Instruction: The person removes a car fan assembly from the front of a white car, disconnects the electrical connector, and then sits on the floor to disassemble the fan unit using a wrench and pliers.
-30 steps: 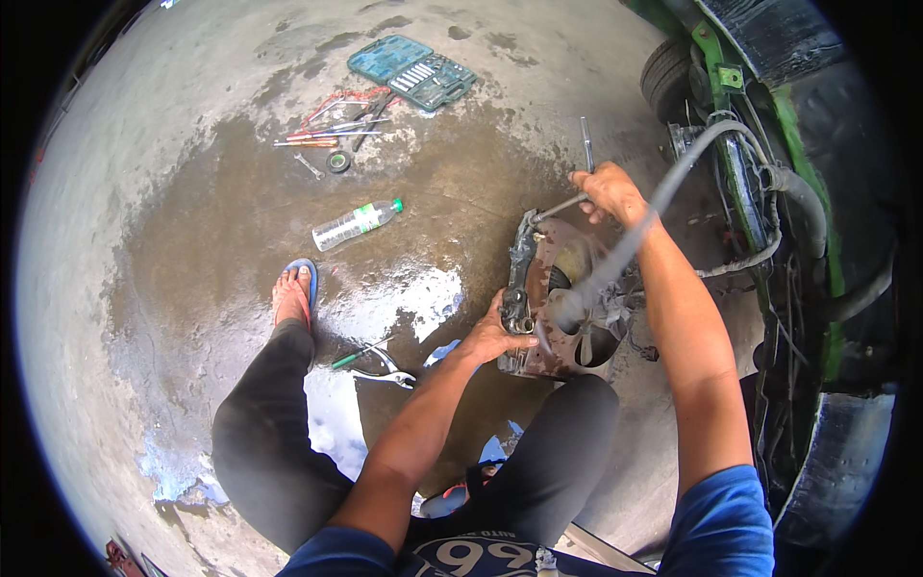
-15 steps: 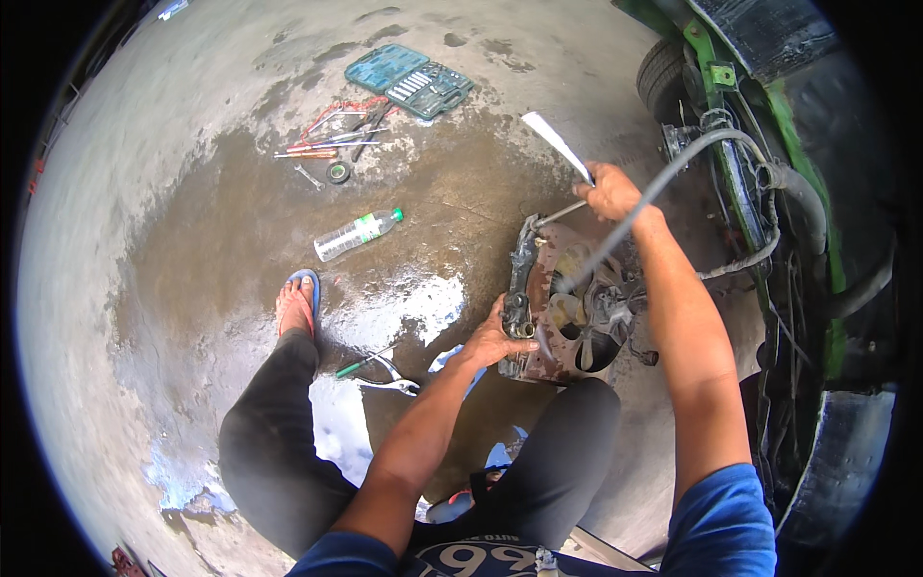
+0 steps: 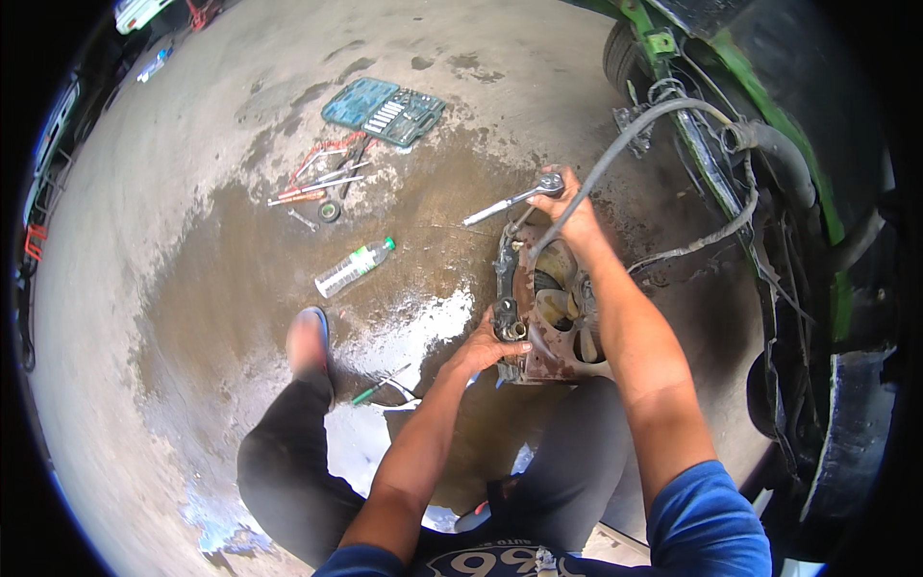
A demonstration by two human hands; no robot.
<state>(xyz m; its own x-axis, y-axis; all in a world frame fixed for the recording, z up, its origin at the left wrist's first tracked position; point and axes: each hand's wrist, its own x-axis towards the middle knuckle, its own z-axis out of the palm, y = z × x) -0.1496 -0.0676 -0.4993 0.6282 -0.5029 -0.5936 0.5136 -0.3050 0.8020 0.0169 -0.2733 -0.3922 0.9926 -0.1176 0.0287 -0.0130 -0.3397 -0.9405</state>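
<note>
A radiator (image 3: 507, 279) with a rusty brown fan shroud (image 3: 548, 363) rests on the wet floor in front of my right knee. My left hand (image 3: 488, 348) grips the near end of its dark edge, with the thumb laid over the shroud side. Above the far end, my right hand (image 3: 569, 204) is closed around a ratchet wrench (image 3: 519, 200) near its head. The shiny handle points to the left. A thin shaft runs from under the hand down to the radiator's far corner; its tip is hard to make out. Fan blades (image 3: 556, 306) show inside the shroud's opening.
A grey hose (image 3: 646, 120) arches from the green vehicle frame (image 3: 769, 125) across my right hand. Further off lie a socket set case (image 3: 385, 111), screwdrivers (image 3: 312, 195) and a tape roll (image 3: 329, 211). A plastic bottle (image 3: 354, 267) and green-handled tool (image 3: 368, 394) lie nearer.
The ratchet handle has swung round from pointing up and away to pointing left. My right hand has turned with it. My left hand keeps its hold on the radiator, and the whole view has shifted.
</note>
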